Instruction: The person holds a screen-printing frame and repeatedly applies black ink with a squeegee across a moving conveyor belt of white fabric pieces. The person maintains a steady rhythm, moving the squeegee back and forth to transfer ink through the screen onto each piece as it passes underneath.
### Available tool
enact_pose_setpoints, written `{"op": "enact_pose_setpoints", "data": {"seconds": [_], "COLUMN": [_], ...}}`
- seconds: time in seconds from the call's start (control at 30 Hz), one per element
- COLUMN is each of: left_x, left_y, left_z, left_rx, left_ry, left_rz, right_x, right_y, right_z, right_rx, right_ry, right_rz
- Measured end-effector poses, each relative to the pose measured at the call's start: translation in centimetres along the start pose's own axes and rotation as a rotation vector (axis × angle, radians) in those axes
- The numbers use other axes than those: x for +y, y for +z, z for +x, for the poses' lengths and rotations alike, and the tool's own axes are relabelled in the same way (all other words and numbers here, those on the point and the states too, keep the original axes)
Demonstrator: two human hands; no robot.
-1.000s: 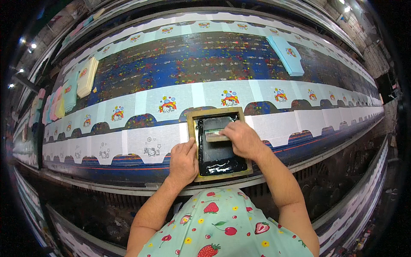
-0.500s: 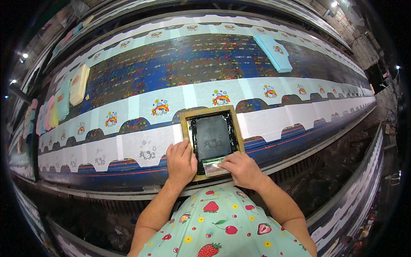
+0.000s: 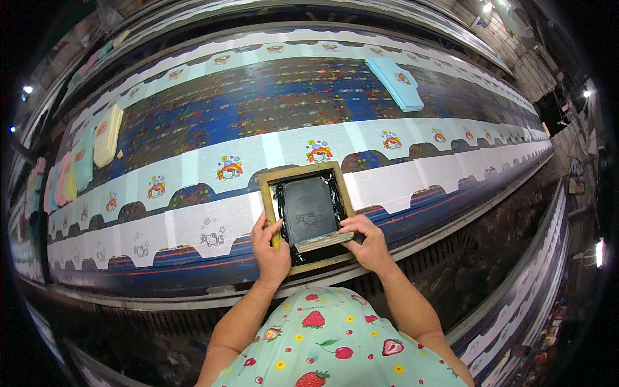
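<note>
A wooden screen-printing frame (image 3: 300,169) lies on the pale fabric at the table's near edge, in front of me. Black ink rims its dark mesh, where a faint cartoon design shows. My left hand (image 3: 272,253) is closed around the frame's left rail. Around the right rail, my right hand (image 3: 367,244) is closed too, its thumb close to the squeegee's right end. That squeegee (image 3: 322,241), a flat ink-smeared bar, rests inside the frame along its near side. Left of the frame, a white fabric piece carries a black outline print (image 3: 211,239).
Coloured rainbow prints (image 3: 229,169) run along a pale blue fabric row beyond the frame. A light blue fabric stack (image 3: 396,84) lies farther back on the ink-spotted table (image 3: 258,97). Cream pieces (image 3: 108,135) and other pastel stacks stand at left. White fabric (image 3: 387,187) continues to the right.
My right hand has let go of the squeegee and moved onto the frame's right rail. The squeegee now tilts differently. My left hand has closed more around the left rail.
</note>
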State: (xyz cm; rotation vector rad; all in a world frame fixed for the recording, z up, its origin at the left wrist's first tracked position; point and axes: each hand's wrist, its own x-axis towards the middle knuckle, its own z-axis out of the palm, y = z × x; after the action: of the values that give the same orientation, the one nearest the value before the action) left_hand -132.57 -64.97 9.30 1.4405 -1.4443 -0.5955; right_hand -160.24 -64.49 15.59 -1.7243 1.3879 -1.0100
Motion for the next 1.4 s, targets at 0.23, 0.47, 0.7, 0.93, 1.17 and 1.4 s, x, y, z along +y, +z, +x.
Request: {"op": "enact_pose_setpoints", "data": {"seconds": [0.23,0.47,0.7,0.93,1.17,1.4], "left_x": [2.4,6.2,10.3,11.8,11.9,11.6], "left_y": [1.6,10.1,20.1,24.4,25.0,25.6], "left_z": [-0.3,-0.8,-2.1,-2.5,-2.6,-2.7], "left_rx": [0.028,0.021,0.06,0.091,0.055,0.044], "left_ry": [0.044,0.1,0.065,0.025,-0.013,-0.035], "left_rz": [-0.011,-0.031,-0.063,-0.103,-0.117,-0.108], "right_x": [1.7,5.6,11.4,13.8,14.4,14.2], "right_y": [-2.0,-9.9,-19.4,-23.9,-24.8,-25.7], "right_z": [-1.3,-2.5,-3.1,-2.9,-2.8,-2.3], "right_rx": [0.048,0.086,0.09,0.017,-0.017,-0.043], "right_ry": [-0.073,-0.096,-0.107,-0.101,-0.124,-0.092], "right_rz": [0.052,0.018,0.016,0.056,0.023,0.012]}}
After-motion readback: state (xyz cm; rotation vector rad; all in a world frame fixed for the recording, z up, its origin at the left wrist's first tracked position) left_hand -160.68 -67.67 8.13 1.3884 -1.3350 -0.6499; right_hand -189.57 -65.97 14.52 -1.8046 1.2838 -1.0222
